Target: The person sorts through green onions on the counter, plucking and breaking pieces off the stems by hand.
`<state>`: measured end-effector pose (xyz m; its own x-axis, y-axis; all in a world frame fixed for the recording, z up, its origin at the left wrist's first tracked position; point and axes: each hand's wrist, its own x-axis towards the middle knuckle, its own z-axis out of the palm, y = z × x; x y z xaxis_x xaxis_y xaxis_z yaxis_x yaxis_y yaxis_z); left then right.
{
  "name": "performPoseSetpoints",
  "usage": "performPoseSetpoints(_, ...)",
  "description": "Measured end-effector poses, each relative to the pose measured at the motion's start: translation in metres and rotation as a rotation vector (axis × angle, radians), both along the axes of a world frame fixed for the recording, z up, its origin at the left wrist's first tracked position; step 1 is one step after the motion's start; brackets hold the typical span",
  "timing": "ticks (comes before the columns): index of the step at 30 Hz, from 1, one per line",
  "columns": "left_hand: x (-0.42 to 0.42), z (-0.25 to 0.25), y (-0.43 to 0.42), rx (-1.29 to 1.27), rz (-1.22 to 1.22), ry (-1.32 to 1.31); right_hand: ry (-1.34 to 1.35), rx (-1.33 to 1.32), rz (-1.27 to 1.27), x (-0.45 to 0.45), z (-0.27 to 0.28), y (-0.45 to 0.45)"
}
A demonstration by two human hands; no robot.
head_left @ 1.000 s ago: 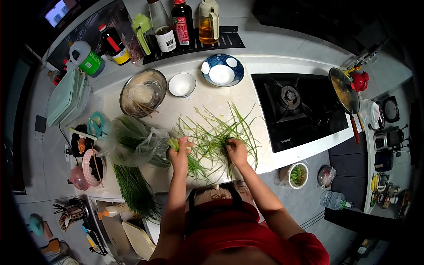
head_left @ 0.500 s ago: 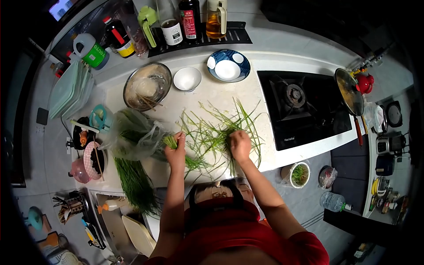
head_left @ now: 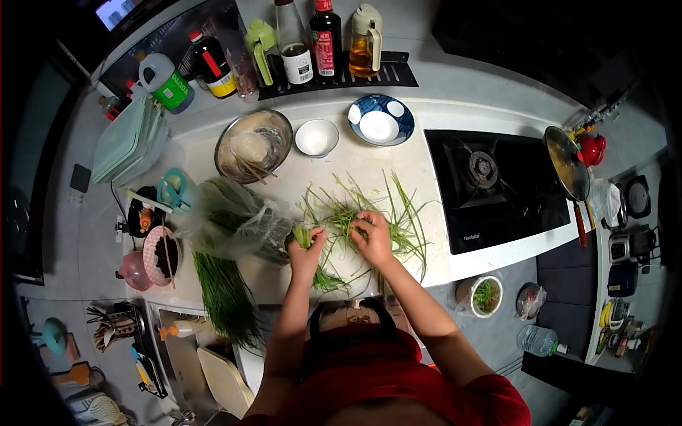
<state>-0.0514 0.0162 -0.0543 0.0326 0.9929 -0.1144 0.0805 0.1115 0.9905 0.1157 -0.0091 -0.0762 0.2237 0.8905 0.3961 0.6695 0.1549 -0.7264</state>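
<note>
Around a small bunch of garlic chives (head_left: pixel 302 236), my left hand (head_left: pixel 305 261) is closed, with pale cut ends poking out above the fingers. The green tips of that bunch hang below the hand, over the counter. Beside it on the right, my right hand (head_left: pixel 372 240) pinches with curled fingers at the loose, scattered chives (head_left: pixel 403 226) on the worktop. Left of both hands lies a clear plastic bag (head_left: pixel 245 224). A large bundle of chives (head_left: pixel 222 295) sticks out of it and droops over the counter's front edge.
Along the back stand a steel bowl of dough (head_left: pixel 250 150) with chopsticks, a white bowl (head_left: pixel 317 139) and a blue-patterned bowl (head_left: pixel 381 122). To the right is a black gas stove (head_left: pixel 490 184). A bin (head_left: pixel 479 295) holding green scraps stands on the floor.
My right hand has moved left across the scattered chives, closer to my left hand. The left hand still holds its bunch. The camera view has shifted slightly.
</note>
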Motion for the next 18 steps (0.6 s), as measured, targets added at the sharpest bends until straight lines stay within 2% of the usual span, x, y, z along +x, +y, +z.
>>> performPoseSetpoints(5,0.023,0.019,0.003,-0.024,-0.053,-0.049,0.026,0.023,0.06,-0.005,0.023,0.001)
performPoseSetpoints(8,0.027,0.027,0.006,-0.092,0.038,-0.111,-0.046,-0.048,0.026,0.002,0.017,-0.002)
performPoseSetpoints(11,0.024,0.029,0.017,0.098,0.101,0.042,-0.227,-0.315,-0.11,0.017,-0.004,-0.009)
performPoseSetpoints(12,0.02,0.03,0.021,0.148,0.116,0.097,-0.223,-0.283,-0.143,0.019,-0.007,-0.012)
performPoseSetpoints(14,0.015,0.032,0.027,0.13,0.147,0.039,-0.216,-0.212,-0.203,0.024,-0.012,-0.012)
performPoseSetpoints(18,0.01,0.043,0.033,0.089,0.181,-0.115,-0.015,-0.057,-0.223,0.019,0.017,-0.004)
